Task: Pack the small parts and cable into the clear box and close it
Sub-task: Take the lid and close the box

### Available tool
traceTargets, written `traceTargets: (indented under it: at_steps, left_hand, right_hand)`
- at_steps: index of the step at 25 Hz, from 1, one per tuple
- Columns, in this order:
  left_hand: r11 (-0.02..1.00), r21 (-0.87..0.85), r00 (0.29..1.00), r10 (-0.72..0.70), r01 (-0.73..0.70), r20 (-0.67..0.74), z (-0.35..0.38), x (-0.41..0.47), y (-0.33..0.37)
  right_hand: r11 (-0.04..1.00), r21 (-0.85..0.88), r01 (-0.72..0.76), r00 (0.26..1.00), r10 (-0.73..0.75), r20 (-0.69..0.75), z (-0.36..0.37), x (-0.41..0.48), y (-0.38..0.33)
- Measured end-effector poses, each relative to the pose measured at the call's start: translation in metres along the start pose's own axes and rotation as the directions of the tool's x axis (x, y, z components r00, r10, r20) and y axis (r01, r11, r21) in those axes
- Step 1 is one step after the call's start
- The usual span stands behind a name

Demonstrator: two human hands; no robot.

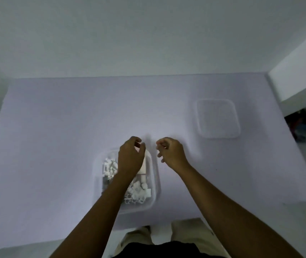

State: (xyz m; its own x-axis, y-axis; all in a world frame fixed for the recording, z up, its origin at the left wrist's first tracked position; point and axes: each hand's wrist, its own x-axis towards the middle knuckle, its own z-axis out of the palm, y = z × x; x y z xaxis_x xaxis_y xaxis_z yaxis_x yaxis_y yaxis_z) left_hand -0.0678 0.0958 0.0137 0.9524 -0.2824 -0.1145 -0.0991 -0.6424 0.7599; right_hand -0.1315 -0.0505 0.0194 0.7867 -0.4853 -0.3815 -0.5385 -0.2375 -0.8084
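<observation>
Table [55, 136]: pale cover, wall beyond its far edge.
Clear box [154, 185]: near centre, uncovered, standing on the table.
Small parts [139, 191]: white, heaped inside the box.
Lid [218, 118]: clear, lying flat at far right, well apart from the box.
Left hand [130, 159]: over the far end of the box, fingers curled; whether it grips anything cannot be told.
Right hand [171, 153]: just right of the box's far corner, fingers loosely curled; any hold cannot be told.

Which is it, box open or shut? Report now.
Open. The box carries no lid; the lid lies apart on the table, to its far right. White parts show inside.
</observation>
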Motion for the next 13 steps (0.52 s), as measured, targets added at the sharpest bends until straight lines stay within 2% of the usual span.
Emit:
traceTargets:
  at_steps: [4,7,13]
  left_hand:
    - [0.998,-0.058,0.988,0.028,-0.019,0.15,0.07,0.033,0.057]
    - [0.999,-0.032,0.962,-0.034,0.045,0.272,0.128,0.059,0.085]
    - [0.985,0.053,0.915,-0.174,0.166,0.364,0.236,0.11,0.134]
  right_hand:
    - [0.985,0.098,-0.145,0.979,0.157,-0.128,-0.09,0.029,0.029]
    - [0.965,0.146,-0.219,0.955,0.243,-0.172,-0.149,0.058,0.061]
    - [0.961,0.033,-0.274,0.912,0.271,-0.308,-0.243,0.14,0.121]
